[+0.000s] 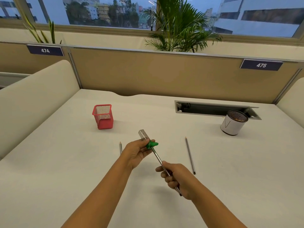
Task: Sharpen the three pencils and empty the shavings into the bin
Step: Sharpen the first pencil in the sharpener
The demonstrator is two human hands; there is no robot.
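Head cam looks down on a white table (65,162) w/ both bare forearms reaching in from 6 o'clock. Left hand (138,152) sits just above frame centre, fingers curled round a sharpener (148,140): clear box body sticking up toward 11 o'clock, green part (152,144) at the thumb side. Right hand (177,178) is at 5 o'clock from the left, fingers wrapped tight on a pencil (158,159); its shaft runs diagonally from the fist up toward 11 o'clock and its front end goes into the green part, tip hidden. Back end pokes out under the fist. Second pencil (190,155) lies flat on the table at 3 o'clock of the hands, well apart from them, tip pointing toward 12. Third pencil (120,147) lies at 9 o'clock of the left hand, just beside it, lower part hidden behind the wrist, tip toward 12. Red mesh cup (103,116) stands upright at 11 o'clock. Round mesh bin (233,123) w/ white paper wrap stands at 2 o'clock, near an open cable slot (213,109); something brownish lies inside the bin, can't tell what. Beige partition (164,73) at 12, w/ tags 474 (45,50) and 475 (261,65), plant (181,27) and windows behind.
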